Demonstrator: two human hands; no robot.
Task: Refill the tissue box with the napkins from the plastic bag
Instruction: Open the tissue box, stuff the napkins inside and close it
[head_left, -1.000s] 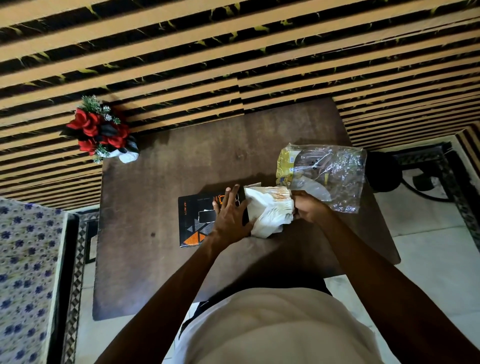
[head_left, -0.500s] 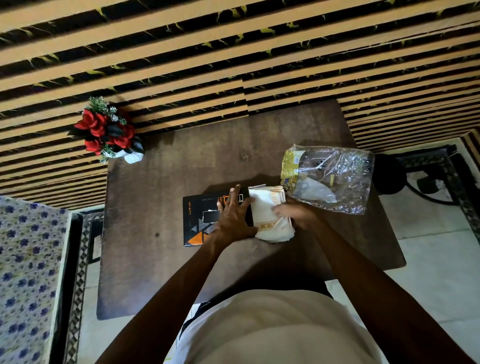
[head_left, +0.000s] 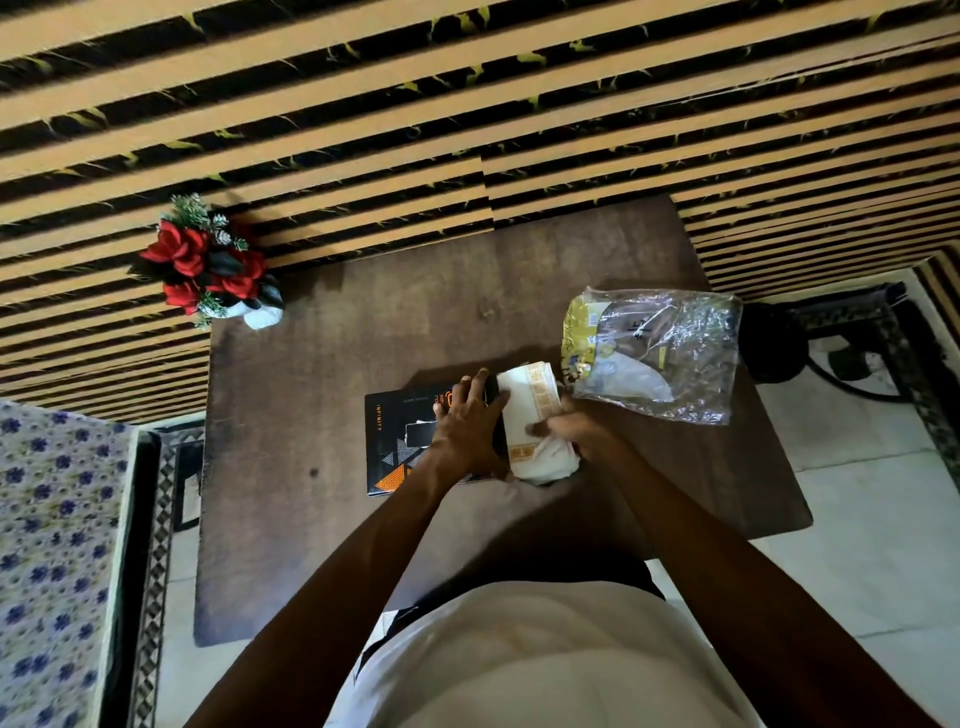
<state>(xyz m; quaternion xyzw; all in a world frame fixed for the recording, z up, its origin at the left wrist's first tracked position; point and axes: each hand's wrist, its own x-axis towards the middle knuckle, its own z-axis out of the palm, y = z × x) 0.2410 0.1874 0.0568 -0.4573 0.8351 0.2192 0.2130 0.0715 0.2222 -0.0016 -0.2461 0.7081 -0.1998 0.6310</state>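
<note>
A black tissue box (head_left: 397, 441) with orange and grey triangles lies flat on the brown table (head_left: 311, 415). My left hand (head_left: 470, 423) rests on the box's right part, fingers spread, pressing it down. A stack of white napkins with a gold pattern (head_left: 532, 410) sits at the box's right end. My right hand (head_left: 563, 434) lies over the stack's near part and grips it. The clear plastic bag (head_left: 660, 353), crumpled with a yellow printed edge, lies on the table just right of the napkins. Whether the stack is partly inside the box is hidden.
A vase of red artificial roses (head_left: 213, 265) stands at the table's far left corner against the striped wall. A dark round stool or fan base (head_left: 769, 343) sits on the floor beyond the table's right edge. A blue-flowered cloth (head_left: 47, 545) is at the left.
The napkin stack has come down from a tilted hold to lie flat at the box's right end. My right hand has shifted from the stack's right side onto its top.
</note>
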